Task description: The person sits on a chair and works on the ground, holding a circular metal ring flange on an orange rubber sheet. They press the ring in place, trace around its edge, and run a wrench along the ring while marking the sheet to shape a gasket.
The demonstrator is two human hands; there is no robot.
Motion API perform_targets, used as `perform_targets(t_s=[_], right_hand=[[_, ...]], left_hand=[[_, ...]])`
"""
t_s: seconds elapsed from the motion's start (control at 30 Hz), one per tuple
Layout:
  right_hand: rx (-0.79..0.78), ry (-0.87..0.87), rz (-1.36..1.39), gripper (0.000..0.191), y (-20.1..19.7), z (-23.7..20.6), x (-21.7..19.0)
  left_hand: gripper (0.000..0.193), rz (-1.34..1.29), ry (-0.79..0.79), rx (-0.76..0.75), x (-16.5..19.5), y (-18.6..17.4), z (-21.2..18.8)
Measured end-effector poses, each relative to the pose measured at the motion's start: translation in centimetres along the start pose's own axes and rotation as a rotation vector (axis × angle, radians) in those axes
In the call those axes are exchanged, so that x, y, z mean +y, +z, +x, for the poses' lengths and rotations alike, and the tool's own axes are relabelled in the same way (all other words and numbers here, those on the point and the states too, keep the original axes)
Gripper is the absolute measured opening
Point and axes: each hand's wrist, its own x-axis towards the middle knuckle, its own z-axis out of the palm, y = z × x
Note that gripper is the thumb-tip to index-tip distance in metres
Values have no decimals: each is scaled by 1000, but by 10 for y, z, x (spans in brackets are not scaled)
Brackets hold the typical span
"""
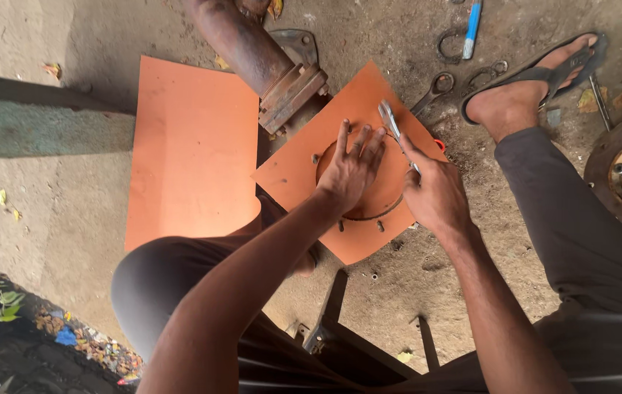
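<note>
Orange gasket sheet (pixel 293 171), on the ground, corner toward the rusty flanged pipe (pixel 256 55). Left hand (pixel 347 175): fingers spread flat, pinning the round flange (pixel 377 201) as template. Right hand (pixel 435 197): clenched on metal scissors (pixel 391 120) at the flange's far rim. Larger orange sheet (pixel 190 153) adjoins left; bare ground near the sheet's close corner.

A square orange gasket sheet (pixel 304 171) lies flat on dusty ground, turned like a diamond, with a round metal flange (pixel 382 195) resting on its middle. Shiny metal scissors (pixel 393 125) rest at the flange's upper edge.
</note>
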Motion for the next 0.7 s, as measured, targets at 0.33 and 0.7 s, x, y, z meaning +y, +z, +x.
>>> perform_targets(t_s=[0.33,0.7], right_hand=[[22,47,51,62,5,-1,-5],[59,8,31,65,24,-6,-5]], left_hand=[[69,-65,-37,-26,-1,-7,1],[68,-131,-85,-43,-1,-17,-8]])
